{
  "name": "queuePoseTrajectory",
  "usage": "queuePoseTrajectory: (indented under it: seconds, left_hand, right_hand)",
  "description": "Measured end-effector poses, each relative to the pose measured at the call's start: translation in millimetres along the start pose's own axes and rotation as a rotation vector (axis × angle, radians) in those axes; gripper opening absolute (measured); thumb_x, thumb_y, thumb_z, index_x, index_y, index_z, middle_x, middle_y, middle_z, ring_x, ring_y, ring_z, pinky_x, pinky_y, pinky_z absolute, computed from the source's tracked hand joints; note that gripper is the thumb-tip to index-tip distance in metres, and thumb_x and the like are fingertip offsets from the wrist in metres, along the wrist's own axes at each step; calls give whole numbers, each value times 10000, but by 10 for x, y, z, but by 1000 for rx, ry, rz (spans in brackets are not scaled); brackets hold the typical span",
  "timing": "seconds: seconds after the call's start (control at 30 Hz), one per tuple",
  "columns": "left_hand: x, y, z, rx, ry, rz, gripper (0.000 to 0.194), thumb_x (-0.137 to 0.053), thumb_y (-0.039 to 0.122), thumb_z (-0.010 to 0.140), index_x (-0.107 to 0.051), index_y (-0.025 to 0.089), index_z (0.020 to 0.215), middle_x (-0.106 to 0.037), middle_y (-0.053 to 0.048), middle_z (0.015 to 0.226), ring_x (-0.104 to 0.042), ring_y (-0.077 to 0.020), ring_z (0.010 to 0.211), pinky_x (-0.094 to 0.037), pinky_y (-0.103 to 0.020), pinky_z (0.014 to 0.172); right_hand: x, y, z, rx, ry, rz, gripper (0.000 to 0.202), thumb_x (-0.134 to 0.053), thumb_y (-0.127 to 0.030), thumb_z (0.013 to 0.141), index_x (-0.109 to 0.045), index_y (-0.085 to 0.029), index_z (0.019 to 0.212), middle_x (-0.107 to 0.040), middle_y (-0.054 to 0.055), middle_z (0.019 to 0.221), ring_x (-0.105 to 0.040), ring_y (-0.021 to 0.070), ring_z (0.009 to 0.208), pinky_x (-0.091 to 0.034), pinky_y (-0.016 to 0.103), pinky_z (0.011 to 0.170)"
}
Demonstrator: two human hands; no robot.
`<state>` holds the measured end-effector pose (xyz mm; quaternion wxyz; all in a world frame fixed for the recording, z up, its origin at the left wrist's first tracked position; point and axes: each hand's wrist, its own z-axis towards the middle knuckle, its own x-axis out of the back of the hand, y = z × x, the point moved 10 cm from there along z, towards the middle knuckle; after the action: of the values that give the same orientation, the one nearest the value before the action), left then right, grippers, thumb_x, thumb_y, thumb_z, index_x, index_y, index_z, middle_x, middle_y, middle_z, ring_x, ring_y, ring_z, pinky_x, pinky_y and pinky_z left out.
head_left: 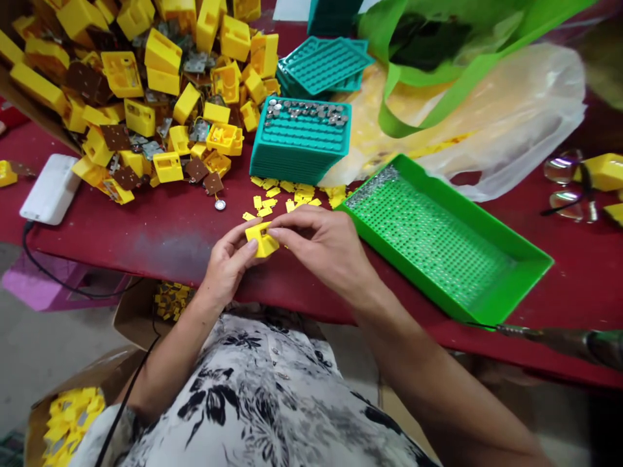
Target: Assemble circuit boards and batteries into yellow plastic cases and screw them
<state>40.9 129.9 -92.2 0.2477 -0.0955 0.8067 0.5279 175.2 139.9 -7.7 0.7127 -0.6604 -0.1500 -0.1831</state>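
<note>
My left hand [230,259] grips a small yellow plastic housing [263,247] near the table's front edge, thumb on its near side. The thumb and forefinger of my right hand [325,245] are pinched together at the housing's opening; whatever they hold, if anything, is hidden. Just beyond both hands lie several small flat yellow plastic pieces [265,206]. Behind those stands a stack of teal ribbed trays [296,152], with round silvery button cells [311,111] on the top one. To the right sits a green tray [450,250] with a perforated-looking bottom and small shiny metal parts.
A large heap of yellow housings [168,52], some with brown plates and wires, fills the back left. A white power bank [51,189] with a black cable lies left. A clear plastic bag [525,117], glasses [567,185] and a screwdriver-like tool [559,337] are right.
</note>
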Motion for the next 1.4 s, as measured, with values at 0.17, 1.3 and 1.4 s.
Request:
queuePoseTrajectory:
  seconds: [0.17, 1.3, 1.4]
  left_hand:
    - [-30, -12, 13, 36, -15, -5, 451, -860, 363, 689, -751, 208, 1098, -751, -82, 1112, -709, -222, 996, -582, -316, 838]
    - [-21, -58, 43, 40, -45, -154, 446, -899, 345, 654, -771, 208, 1058, -753, -64, 1043, -706, -189, 917, -586, -271, 755]
    - [-13, -62, 43, 30, -51, -124, 451, -886, 351, 672, -766, 208, 1083, -757, -78, 1090, -708, -206, 951, -574, -301, 809]
  right_hand:
    - [-12, 139, -57, -131, -119, 274, 181, -669, -251, 804, -800, -200, 917, -747, 35, 858, -655, 142, 712, -537, 276, 679]
    - [-1, 195, -62, -123, 64, 303, 112, -736, -272, 712, -791, -237, 804, -757, 17, 834, -694, 162, 774, -581, 311, 759]
    - [-76, 115, -48, -113, 5, 241, 130, -707, -280, 734, -760, -207, 828, -743, 21, 822, -679, 160, 758, -565, 314, 758]
